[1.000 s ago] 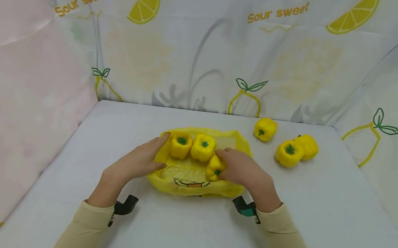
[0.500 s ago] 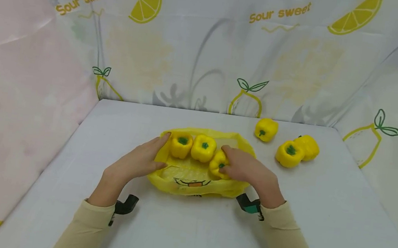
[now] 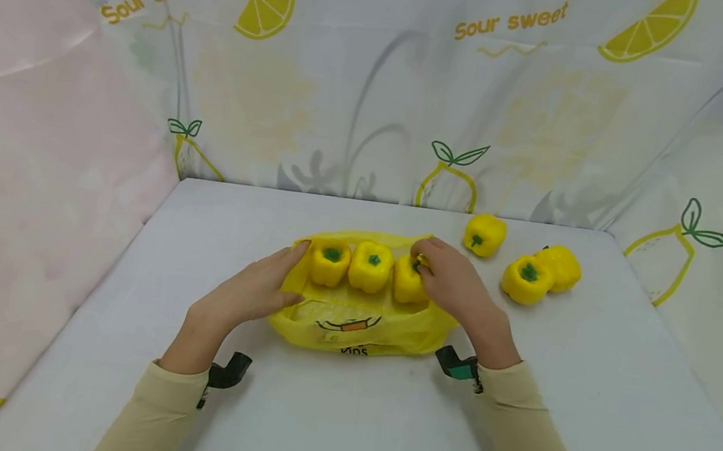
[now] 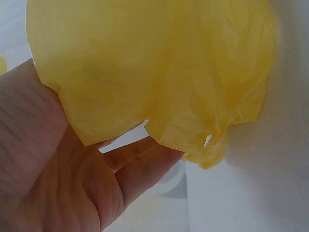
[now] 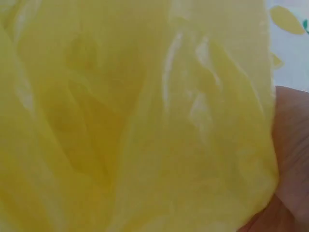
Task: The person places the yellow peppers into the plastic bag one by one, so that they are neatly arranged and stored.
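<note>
A yellow plastic bag lies on the table with its mouth wide, two yellow bell peppers standing side by side inside. My left hand is at the left rim, fingers and thumb spread just inside it. In the left wrist view, the thin yellow film of the bag covers the fingertips. At the bag's right end my right hand holds a third bell pepper near its green stem. Bag film fills most of the right wrist view, hiding this hand's fingers.
Three more yellow bell peppers lie behind and right of the bag: one alone, and a front one touching another. The white table meets a lemon-printed backdrop at its back edge.
My right hand has moved the third pepper back and slightly right, and it now stands upright in line with the other two. The bag's front has shifted slightly; my left hand has stayed put.
</note>
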Available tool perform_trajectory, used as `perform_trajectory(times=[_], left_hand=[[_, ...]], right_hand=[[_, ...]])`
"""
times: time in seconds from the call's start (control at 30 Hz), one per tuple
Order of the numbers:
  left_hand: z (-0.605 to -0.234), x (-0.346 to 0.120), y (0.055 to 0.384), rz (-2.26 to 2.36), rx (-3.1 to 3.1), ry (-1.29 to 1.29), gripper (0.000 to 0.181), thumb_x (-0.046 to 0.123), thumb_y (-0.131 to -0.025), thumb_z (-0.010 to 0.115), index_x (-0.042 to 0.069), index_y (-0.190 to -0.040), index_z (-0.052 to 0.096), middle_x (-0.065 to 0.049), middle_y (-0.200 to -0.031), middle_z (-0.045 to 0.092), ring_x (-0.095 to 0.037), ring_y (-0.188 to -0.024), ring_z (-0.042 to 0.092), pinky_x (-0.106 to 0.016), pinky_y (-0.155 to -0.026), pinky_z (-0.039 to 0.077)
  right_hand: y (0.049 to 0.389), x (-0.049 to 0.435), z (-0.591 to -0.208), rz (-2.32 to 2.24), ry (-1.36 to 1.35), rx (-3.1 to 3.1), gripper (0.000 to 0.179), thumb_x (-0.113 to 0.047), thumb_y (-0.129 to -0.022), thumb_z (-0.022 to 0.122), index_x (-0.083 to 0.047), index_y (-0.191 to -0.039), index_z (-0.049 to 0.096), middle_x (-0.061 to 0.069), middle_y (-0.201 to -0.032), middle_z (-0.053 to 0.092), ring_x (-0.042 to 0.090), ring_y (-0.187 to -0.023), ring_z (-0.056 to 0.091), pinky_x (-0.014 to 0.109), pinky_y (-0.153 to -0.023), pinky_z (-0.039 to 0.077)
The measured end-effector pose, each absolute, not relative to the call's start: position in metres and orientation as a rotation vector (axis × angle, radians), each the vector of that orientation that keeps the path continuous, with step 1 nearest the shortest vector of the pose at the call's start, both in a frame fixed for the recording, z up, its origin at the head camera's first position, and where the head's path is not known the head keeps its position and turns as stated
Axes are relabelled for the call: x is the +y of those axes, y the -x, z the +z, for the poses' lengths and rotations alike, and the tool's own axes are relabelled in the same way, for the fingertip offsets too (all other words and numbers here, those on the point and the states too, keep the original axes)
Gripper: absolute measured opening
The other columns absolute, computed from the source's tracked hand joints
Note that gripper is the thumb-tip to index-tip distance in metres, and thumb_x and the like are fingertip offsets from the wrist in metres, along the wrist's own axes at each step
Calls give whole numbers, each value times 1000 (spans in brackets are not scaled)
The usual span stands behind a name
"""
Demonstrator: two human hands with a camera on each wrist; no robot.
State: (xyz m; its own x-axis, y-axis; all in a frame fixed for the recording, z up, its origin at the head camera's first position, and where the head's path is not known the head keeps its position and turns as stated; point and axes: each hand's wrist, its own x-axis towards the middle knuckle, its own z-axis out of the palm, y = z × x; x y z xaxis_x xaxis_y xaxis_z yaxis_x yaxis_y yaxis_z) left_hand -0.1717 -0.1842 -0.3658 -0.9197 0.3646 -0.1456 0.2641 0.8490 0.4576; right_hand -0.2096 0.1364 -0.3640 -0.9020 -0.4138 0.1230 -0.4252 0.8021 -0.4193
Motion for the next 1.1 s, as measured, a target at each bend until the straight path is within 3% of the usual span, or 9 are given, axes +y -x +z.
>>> perform_trajectory(times=[0.1, 0.2, 0.33, 0.43, 0.63, 0.87, 1.1], left_hand=[[-366, -184, 172, 641, 2805, -487, 86, 26, -94, 66, 11, -161, 14, -18, -164, 25, -39, -149, 28, -58, -120, 27], [-366, -185, 172, 637, 2810, -491, 85, 26, -95, 66, 12, -161, 14, -18, -163, 26, -39, -149, 29, -58, -120, 27], [-365, -185, 172, 642, 2802, -486, 85, 26, -95, 66, 12, -161, 13, -17, -164, 25, -39, -150, 28, -58, -121, 26], [-365, -185, 171, 643, 2799, -481, 85, 27, -95, 65, 13, -161, 13, -17, -164, 25, -39, -150, 28, -59, -121, 26], [-365, -185, 171, 636, 2806, -492, 85, 27, -95, 65, 12, -161, 13, -17, -164, 26, -39, -150, 29, -58, -121, 27], [-364, -185, 171, 636, 2803, -488, 85, 27, -95, 65, 12, -161, 13, -16, -164, 25, -38, -150, 28, -57, -121, 26], [-364, -186, 170, 642, 2799, -484, 85, 27, -95, 65, 13, -161, 13, -16, -164, 24, -39, -150, 27, -58, -121, 26]], right_hand=[[210, 134, -366, 696, -730, -2914, 16, -5, -97, 52, -10, -103, 66, 6, -104, 65, 24, -92, 57, 39, -87, 52], [207, 134, -363, 698, -710, -2981, 13, -17, -97, 60, -11, -108, 65, 5, -108, 66, 23, -94, 57, 40, -90, 52], [205, 136, -359, 721, -669, -3132, 41, -32, -90, 72, -12, -122, 56, 6, -122, 63, 24, -104, 56, 44, -98, 49], [205, 136, -358, 727, -672, -3172, 50, -31, -87, 76, -11, -126, 51, 8, -125, 61, 25, -105, 55, 44, -98, 48], [205, 137, -356, 720, -606, -3171, 52, -29, -87, 77, -10, -127, 49, 9, -124, 60, 25, -103, 56, 44, -97, 49], [205, 138, -356, 721, -627, -3174, 56, -31, -87, 76, -11, -133, 51, 9, -139, 54, 27, -121, 54, 48, -109, 45], [203, 137, -355, 683, -644, -3188, 61, -30, -89, 74, -12, -141, 49, 9, -145, 50, 29, -129, 52, 50, -113, 42]])
